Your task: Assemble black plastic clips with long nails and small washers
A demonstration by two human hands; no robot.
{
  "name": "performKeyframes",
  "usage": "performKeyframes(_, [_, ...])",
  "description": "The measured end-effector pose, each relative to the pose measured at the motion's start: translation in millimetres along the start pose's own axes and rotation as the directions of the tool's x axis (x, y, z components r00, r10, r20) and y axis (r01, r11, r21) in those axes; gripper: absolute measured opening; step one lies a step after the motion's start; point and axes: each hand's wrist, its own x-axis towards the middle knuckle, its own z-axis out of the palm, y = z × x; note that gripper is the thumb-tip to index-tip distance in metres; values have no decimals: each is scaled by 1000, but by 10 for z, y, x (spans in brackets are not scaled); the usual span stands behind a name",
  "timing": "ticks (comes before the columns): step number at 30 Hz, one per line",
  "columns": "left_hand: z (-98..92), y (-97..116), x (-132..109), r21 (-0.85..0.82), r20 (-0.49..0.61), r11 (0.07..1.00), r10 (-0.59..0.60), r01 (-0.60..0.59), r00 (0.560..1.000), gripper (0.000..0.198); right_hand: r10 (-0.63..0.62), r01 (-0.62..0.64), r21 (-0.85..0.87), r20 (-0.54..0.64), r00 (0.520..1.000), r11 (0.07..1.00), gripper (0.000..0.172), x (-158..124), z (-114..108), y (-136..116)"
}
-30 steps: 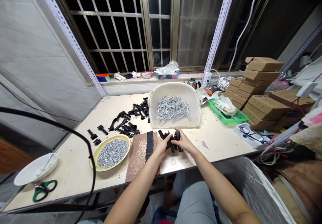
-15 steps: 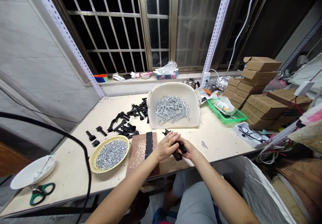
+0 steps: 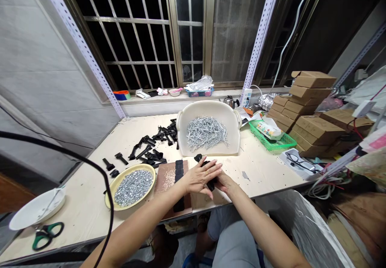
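My left hand [image 3: 201, 176] lies stretched out, fingers extended, across the top of a black plastic part [image 3: 198, 158]. Below and to its right, my right hand [image 3: 223, 182] curls around the part, most of which both hands hide. To the left is a brown board [image 3: 163, 176] bearing a column of black squares [image 3: 179, 171] and pale crumbs. A yellow bowl [image 3: 110, 188] of small shiny metal pieces [image 3: 134, 185] stands beside the board. Behind my hands, a white scoop-shaped tub [image 3: 209, 106] holds a heap of silvery screws or nails [image 3: 207, 132].
Loose black parts [image 3: 167, 132] lie scattered at the back left. Green-handled scissors [image 3: 48, 234] and a white dish [image 3: 24, 213] sit at the left edge. On the right are a green basket [image 3: 283, 142], eyeglasses [image 3: 298, 159] and stacked cardboard boxes [image 3: 316, 127].
My left hand has gone from fingers bent around the black part to fingers stretched flat above it. The right hand keeps its hold, with the part turned and more hidden.
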Motion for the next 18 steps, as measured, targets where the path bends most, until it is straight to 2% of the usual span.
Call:
performKeyframes(1, [50,-28,-16,19,-106,1000,-21,23,994,71,-46,47,31,-33,998,998,42,25,6,13])
performKeyframes(2, [107,-59,-30,20,-262,996,-74,82,962,74,-102,106,53,-75,992,993,47,49,6,20])
performKeyframes(3, [165,-91,-37,-15,-439,986,-156,167,885,74,-159,167,58,-122,980,984,55,69,0,20])
performKeyframes(4, [217,-123,-36,-94,-590,964,-256,251,765,73,-218,225,23,-159,963,974,63,83,-11,15])
performKeyframes(5, [260,-155,-24,-210,-673,928,-366,308,643,71,-263,263,-28,-172,949,964,67,90,-24,6])
performKeyframes(6, [291,-185,-4,-341,-680,879,-475,332,558,68,-292,282,-83,-159,943,956,69,90,-36,-3])
performKeyframes(7, [309,-213,24,-466,-632,820,-571,331,524,64,-305,288,-134,-128,944,948,69,84,-46,-10])
performKeyframes(9, [326,-264,79,-641,-507,710,-678,292,533,54,-304,286,-205,-61,951,936,66,64,-57,-5])
performKeyframes(10, [335,-286,99,-684,-484,680,-693,264,534,50,-300,284,-217,-43,953,934,65,55,-59,9])
performKeyframes(12, [382,-329,105,-699,-517,686,-680,202,520,50,-294,281,-189,-43,955,941,71,44,-68,53])
performKeyframes(14, [483,-372,64,-669,-552,724,-635,169,540,58,-284,276,-128,-54,957,953,85,38,-94,109])
performKeyframes(16, [628,-421,-9,-650,-543,739,-616,178,571,64,-270,264,-94,-54,961,960,97,28,-147,166])
performKeyframes(18, [783,-472,-89,-665,-507,716,-642,213,575,66,-257,248,-111,-73,964,962,101,5,-222,224])
